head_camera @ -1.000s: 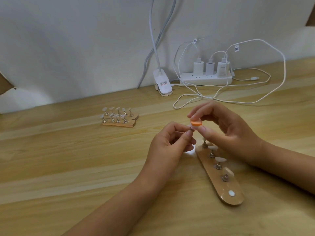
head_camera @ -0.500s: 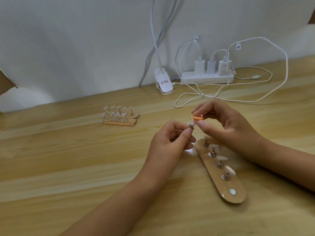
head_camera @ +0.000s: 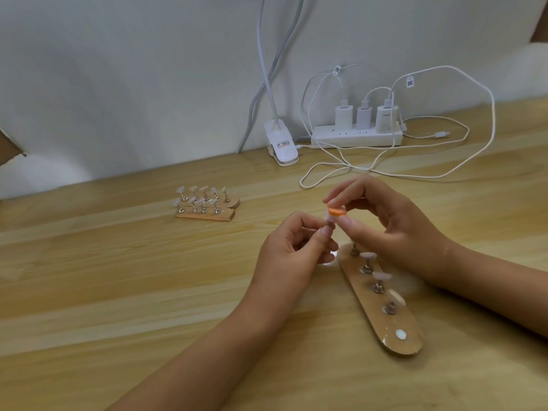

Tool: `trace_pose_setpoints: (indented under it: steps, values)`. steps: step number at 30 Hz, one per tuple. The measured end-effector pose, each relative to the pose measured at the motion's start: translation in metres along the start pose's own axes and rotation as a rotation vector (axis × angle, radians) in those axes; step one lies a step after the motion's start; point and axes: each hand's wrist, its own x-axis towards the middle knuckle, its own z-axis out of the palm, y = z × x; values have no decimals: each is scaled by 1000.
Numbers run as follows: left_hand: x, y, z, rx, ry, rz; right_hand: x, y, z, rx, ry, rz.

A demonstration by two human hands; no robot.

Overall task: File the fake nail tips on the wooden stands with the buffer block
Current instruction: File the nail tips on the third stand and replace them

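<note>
Head view: left grip (head_camera: 293, 250) pinches a small metal peg (head_camera: 329, 223) carrying a nail tip, raised off the tabletop (head_camera: 118, 277). Right grip (head_camera: 394, 229) pinches the orange buffer block (head_camera: 337, 211), touching that tip. Wooden stand (head_camera: 406, 327) lies just below; two more stands (head_camera: 207, 215) well apart, left.

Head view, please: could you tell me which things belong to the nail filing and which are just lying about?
Job: buffer block pinched by right hand; nail tip pinched by left hand; near wooden stand; two far stands.
Lying about: power strip, chargers, cables, lamp clip.
</note>
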Motion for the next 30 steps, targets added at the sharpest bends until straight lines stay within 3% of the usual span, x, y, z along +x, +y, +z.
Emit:
trace_pose_setpoints:
  steps: [30]
  values:
    - [3,-2,-2,-97,79,-29,3,4,1,-23,62,49]
